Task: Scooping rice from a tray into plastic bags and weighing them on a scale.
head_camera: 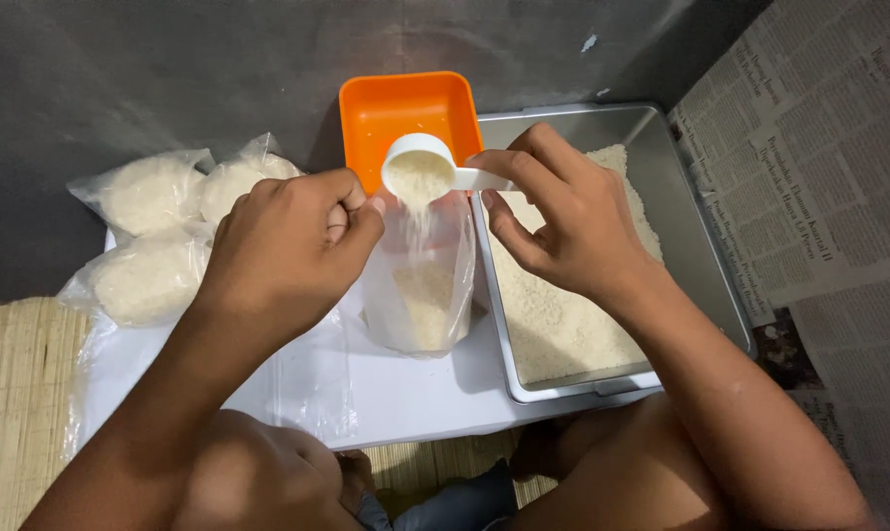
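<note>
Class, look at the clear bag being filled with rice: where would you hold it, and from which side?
Hold the bag at its open top edge, from its left, as the left hand does. The soft film only stands if its mouth is pinched open, and the right hand tips the scoop in from the right.

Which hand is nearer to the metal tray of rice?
The right hand: it hovers over the metal tray, holding the white scoop. The left hand is farther left, pinching open the clear bag beside the tray.
</note>
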